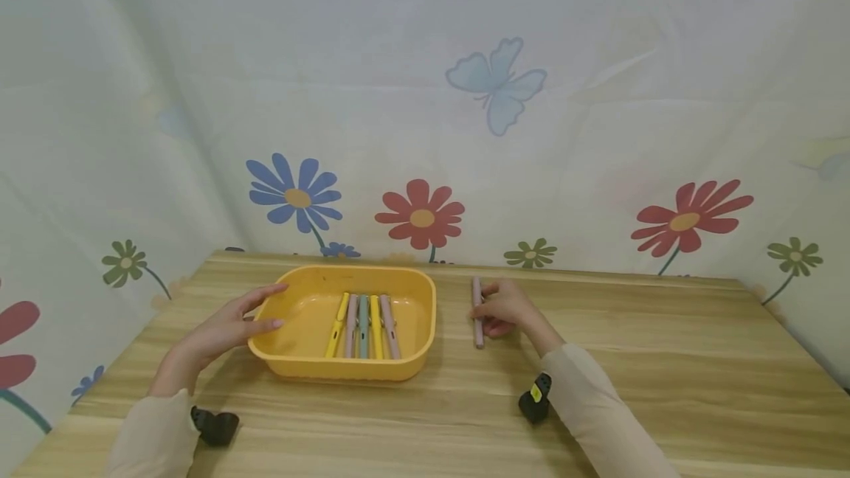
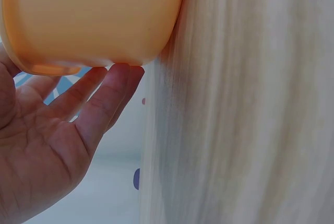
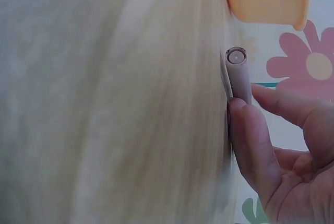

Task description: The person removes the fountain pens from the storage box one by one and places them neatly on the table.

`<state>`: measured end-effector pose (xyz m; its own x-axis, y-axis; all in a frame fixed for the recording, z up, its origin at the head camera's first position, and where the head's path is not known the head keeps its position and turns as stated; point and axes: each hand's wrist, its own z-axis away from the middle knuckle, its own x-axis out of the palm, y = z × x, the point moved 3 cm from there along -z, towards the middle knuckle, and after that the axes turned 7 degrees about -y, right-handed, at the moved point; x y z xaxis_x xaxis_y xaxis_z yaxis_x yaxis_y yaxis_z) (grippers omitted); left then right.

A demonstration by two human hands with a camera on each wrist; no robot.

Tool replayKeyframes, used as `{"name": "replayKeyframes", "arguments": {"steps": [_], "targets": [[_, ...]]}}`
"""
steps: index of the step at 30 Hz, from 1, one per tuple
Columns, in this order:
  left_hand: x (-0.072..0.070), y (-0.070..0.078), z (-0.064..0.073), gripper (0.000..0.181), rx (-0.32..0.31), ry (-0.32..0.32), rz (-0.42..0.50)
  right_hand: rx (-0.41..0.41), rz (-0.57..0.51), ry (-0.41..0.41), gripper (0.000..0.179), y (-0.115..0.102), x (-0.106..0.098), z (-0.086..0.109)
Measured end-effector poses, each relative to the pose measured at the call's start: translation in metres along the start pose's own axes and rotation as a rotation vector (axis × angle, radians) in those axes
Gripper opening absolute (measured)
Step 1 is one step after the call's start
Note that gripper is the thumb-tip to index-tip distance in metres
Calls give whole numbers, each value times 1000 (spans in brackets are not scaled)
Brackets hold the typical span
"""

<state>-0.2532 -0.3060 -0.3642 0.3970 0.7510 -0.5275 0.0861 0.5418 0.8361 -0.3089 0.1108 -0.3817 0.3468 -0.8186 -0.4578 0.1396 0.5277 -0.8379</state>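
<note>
A yellow plastic basin (image 1: 339,369) stands on the table, holding several pens side by side: yellow, mauve and grey-green ones (image 1: 363,327). My left hand (image 1: 222,327) grips the basin's left end, the thumb over the rim. In the left wrist view, fingertips (image 2: 119,72) press against the outer wall of the basin (image 2: 99,20). To the right of the basin, my right hand (image 1: 508,308) pinches a mauve pen (image 1: 477,316) between thumb and fingers. The right wrist view shows the round end of this pen (image 3: 237,59), close over the tabletop.
The wooden table (image 1: 664,360) reaches back to a pale cloth (image 1: 598,168) printed with flowers and a butterfly. Black wrist cameras sit at the left cuff (image 1: 215,426) and right cuff (image 1: 535,398).
</note>
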Motion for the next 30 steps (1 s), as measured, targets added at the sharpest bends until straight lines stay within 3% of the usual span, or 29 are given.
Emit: {"name": "replayKeyframes", "arguments": {"steps": [12,20,30], "targets": [[1,3,0,70,17,-11,9,-51,-7,-36,55,0,-11,15],[1,2,0,70,14,-8,18,-178,-21,-52,51,-21,-14,27],[2,1,0,70,24,-5,17,-316,23,-37,43,-50,9,38]]}}
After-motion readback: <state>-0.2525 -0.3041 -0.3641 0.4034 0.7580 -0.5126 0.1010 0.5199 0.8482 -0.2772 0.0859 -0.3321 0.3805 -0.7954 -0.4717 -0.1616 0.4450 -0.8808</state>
